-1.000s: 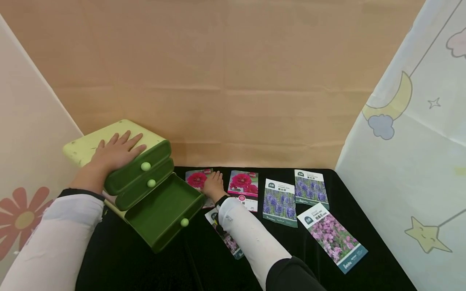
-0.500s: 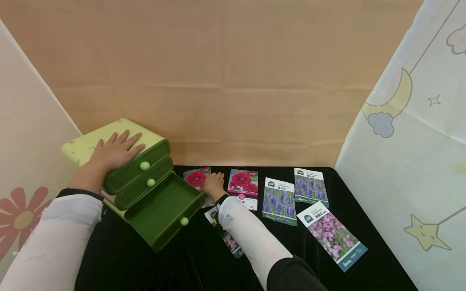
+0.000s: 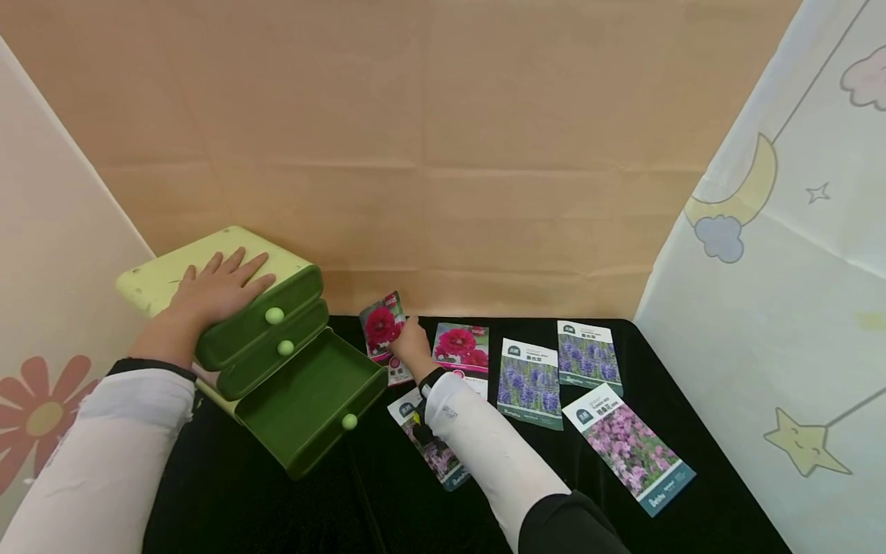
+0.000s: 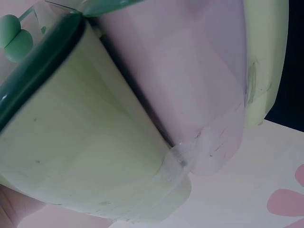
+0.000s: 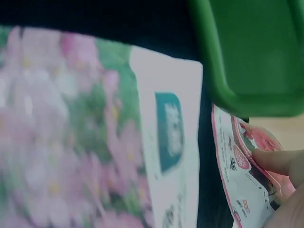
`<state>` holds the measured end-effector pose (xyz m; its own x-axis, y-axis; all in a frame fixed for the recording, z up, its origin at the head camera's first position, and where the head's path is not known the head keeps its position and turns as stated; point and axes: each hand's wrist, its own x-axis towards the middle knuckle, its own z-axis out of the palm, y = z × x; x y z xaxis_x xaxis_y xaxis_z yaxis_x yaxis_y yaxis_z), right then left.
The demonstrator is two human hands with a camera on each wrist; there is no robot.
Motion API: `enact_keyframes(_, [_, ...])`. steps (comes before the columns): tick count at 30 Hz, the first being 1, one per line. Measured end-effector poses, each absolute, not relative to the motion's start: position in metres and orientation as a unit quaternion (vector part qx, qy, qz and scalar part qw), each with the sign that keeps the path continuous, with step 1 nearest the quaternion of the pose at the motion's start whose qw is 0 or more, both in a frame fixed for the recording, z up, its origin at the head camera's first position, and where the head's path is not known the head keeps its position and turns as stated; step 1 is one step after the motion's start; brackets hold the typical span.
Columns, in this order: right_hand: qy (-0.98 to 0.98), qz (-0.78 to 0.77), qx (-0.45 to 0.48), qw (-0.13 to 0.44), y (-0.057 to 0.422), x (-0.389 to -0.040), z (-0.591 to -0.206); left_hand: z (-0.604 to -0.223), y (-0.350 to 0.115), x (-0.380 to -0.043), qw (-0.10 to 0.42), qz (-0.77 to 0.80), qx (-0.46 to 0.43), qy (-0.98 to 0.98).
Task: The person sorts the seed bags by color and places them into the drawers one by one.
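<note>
My left hand [image 3: 216, 291] rests with spread fingers on the pale yellow top of a small drawer box [image 3: 155, 281]. Its green bottom drawer [image 3: 308, 396] is pulled out, with bare floor showing; two green drawers above it are pushed in. Just beyond that drawer, my right hand [image 3: 413, 345] pinches a red-flower seed packet [image 3: 379, 327], which is tilted up at its far end. In the right wrist view the thumb [image 5: 273, 161] presses on the front of this packet, while the other fingers are hidden. A pink-flower seed packet [image 3: 431, 454] lies partly under the right forearm.
On the black cloth [image 3: 277, 515], a second red-flower packet [image 3: 460, 346] lies right of my hand. Farther right are two purple-flower packets, one nearer [image 3: 529, 385] and one behind, plus another pink-flower packet [image 3: 633, 454]. A brown paper backdrop [image 3: 422, 154] stands behind.
My right hand has drawn its fingers in on the red-flower packet and raised the packet's far end off the cloth. The left hand stays on the box.
</note>
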<state>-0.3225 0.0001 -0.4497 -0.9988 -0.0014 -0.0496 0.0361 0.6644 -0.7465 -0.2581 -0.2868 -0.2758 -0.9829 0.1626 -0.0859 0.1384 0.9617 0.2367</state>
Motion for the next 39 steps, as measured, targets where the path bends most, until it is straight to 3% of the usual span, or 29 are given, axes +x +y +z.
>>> enact_keyframes(10, [0.905, -0.423, -0.032, -0.032, 0.023, -0.328, -0.423, -0.275, -0.292, -0.263, 0.044, 0.128, 0.084, 0.987])
enact_keyframes(17, [0.868, -0.496, -0.001, -0.029, 0.05, -0.322, -0.398, -0.27, -0.291, -0.255, 0.02, 0.221, 0.085, 0.971])
enact_keyframes(20, [0.848, -0.529, 0.003, -0.03, 0.062, -0.316, -0.389, -0.268, -0.273, -0.241, -0.052, 0.261, 0.08, 0.961])
enact_keyframes(25, [0.82, -0.573, 0.002, -0.005, 0.075, -0.297, -0.375, -0.281, -0.227, -0.204, -0.232, 0.315, 0.102, 0.915])
enact_keyframes(29, [0.802, -0.597, -0.011, 0.015, 0.079, -0.275, -0.368, -0.301, -0.191, -0.176, -0.305, 0.378, 0.123, 0.865])
enact_keyframes(33, [0.785, -0.617, -0.031, 0.039, 0.084, -0.247, -0.366, -0.322, -0.16, -0.154, -0.295, 0.453, 0.117, 0.833])
enact_keyframes(39, [0.75, -0.653, -0.064, 0.087, 0.093, -0.199, -0.372, -0.345, -0.124, -0.122, -0.199, 0.58, 0.109, 0.783])
